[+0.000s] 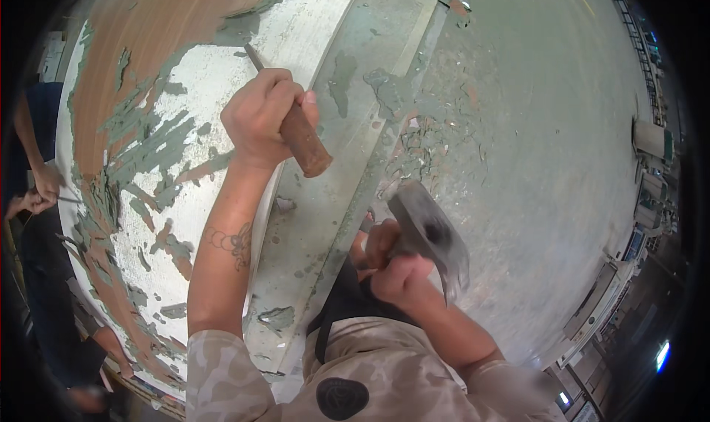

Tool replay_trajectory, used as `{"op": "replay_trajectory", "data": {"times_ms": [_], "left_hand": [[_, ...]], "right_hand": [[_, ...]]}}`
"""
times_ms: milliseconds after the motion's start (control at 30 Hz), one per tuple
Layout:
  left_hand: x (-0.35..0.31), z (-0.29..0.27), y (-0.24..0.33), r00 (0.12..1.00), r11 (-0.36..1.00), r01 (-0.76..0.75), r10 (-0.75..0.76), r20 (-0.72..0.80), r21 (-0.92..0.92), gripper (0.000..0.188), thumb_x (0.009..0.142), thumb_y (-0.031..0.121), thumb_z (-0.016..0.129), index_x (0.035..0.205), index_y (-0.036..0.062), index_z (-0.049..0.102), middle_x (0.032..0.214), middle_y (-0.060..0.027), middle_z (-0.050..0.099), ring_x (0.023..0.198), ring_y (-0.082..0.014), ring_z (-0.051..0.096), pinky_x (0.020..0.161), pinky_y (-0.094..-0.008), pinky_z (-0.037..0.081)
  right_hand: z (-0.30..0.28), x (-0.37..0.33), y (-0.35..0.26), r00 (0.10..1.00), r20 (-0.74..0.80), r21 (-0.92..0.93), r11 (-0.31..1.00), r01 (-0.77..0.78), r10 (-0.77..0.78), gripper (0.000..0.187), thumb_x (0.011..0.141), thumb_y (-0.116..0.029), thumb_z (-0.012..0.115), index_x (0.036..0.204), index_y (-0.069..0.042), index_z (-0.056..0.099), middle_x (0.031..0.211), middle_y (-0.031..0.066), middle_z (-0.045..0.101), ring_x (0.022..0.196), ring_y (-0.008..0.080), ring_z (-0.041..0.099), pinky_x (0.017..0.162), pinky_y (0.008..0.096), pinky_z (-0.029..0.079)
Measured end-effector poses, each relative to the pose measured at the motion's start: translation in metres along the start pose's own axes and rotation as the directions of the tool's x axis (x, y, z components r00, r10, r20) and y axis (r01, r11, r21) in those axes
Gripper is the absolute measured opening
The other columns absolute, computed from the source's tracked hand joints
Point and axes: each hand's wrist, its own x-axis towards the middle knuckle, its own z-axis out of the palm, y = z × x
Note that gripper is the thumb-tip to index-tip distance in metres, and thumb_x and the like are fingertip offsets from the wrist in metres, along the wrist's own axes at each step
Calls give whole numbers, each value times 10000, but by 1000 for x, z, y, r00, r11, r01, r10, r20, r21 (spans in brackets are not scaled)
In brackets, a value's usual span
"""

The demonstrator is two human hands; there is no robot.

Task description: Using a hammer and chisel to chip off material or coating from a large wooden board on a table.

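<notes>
The left hand point(260, 115) squeezes one chisel point(307, 147), the right hand point(401, 275) squeezes one hammer point(429, 226), and one black patch point(342, 398), too dim to read, sits on the shirt point(418, 381).

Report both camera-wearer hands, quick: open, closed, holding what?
Left hand: closed, fingers wrapped around a brown-handled chisel.
Right hand: closed, holding a hammer, its head blurred.

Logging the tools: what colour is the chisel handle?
Reddish brown: the chisel handle in the left hand shows best in the head view.
</notes>
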Motion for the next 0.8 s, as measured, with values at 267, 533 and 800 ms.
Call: {"op": "replay_trajectory", "data": {"times_ms": [267, 533, 800], "left_hand": [[13, 4, -26, 995, 998, -63, 62, -75, -7, 150, 742, 135, 774, 735, 109, 627, 788, -44, 649, 603, -251, 625, 532, -357, 489], [10, 18, 12, 991, 989, -112, 118, 55, -99, 183, 723, 121, 814, 779, 112, 640, 843, -31, 678, 656, -255, 635, 572, -362, 505], [49, 82, -4, 980, 968, -159, 179, 91, -195, 213, 781, 86, 835, 834, 101, 630, 852, -49, 672, 714, -275, 654, 609, -369, 528]], "right_hand": [[20, 35, -41, 732, -199, 976, 64, 209, 652, 243, 1092, -226, 465, 1077, -33, 612, 751, 26, 564, 652, 158, 558, 585, 328, 440], [45, -21, 4, 864, -277, 892, 446, 68, 421, 20, 939, -34, 633, 940, -14, 630, 916, 174, 666, 719, 314, 687, 589, 360, 513], [47, -47, 23, 733, 16, 1000, 0, -22, 680, 363, 1142, -382, 423, 1046, -43, 511, 730, -7, 496, 602, 71, 442, 556, 239, 339]]}}
